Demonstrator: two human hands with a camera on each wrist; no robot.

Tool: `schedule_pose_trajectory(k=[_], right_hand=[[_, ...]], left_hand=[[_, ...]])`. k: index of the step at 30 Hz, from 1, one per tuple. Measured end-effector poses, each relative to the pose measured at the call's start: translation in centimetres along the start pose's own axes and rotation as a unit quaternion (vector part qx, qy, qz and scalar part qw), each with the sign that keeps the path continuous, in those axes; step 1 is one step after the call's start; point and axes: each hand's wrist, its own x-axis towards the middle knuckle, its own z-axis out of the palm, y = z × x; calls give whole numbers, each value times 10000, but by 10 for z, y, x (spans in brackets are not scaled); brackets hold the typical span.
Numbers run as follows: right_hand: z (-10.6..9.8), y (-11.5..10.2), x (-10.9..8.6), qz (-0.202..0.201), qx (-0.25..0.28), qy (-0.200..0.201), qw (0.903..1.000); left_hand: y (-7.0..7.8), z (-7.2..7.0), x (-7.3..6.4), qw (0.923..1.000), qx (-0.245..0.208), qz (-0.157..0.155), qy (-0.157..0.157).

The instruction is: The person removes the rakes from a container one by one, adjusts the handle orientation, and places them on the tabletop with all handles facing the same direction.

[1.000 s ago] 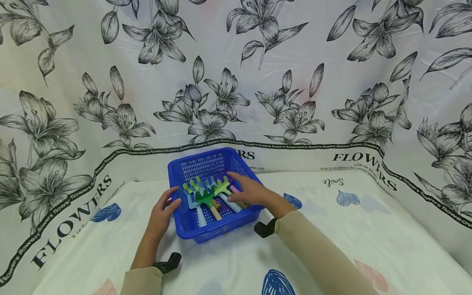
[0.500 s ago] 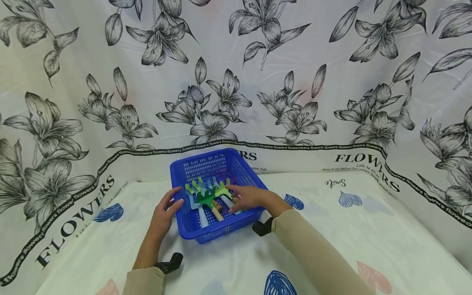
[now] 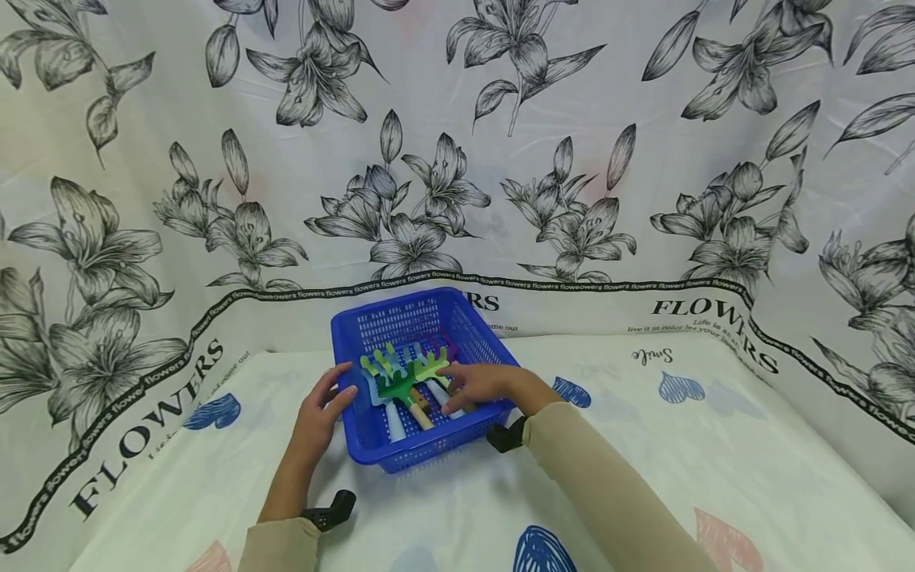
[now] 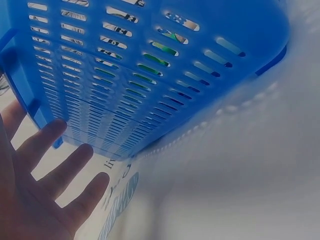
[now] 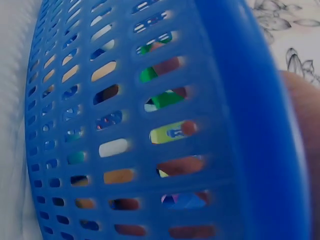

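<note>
A blue perforated plastic basket (image 3: 400, 459) holds several toy hand forks. One green fork (image 3: 398, 387) with a wooden handle lies uppermost, beside a light blue fork (image 3: 394, 421) and a yellow-green fork (image 3: 430, 364). At the left rim is my left hand (image 3: 320, 409), thumb and index finger touching it; its other fingers stretch loosely below the rim in the left wrist view. My right hand (image 3: 486, 385) reaches over the right rim, its fingers bent down at the yellow-green fork. The palm side is hidden, so I cannot tell if it grips a handle.
The basket stands on a white cloth (image 3: 615, 492) printed with hearts. Behind it rises a flower-printed curtain (image 3: 500, 238). A purple piece (image 3: 438, 343) lies at the basket's back. Black cameras (image 3: 332, 510) sit on both wrists.
My right hand has moved lower among the forks, its fingers drawing closer together. The green fork has shifted slightly. My left hand keeps its place on the rim.
</note>
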Motion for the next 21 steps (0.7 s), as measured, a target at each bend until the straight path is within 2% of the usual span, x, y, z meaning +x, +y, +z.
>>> schedule_pose_trajectory(k=[6,15,21], right_hand=[[0,1,4,108,35,-414,9991],[2,2,5,41,25,-143,9999],[2,4,5,-213,-12,157,9996]], left_hand=[[1,0,-1,10000,13,27,44],[0,0,-1,10000,-10,4,44],[1,0,-2,10000,-20,-6,29]])
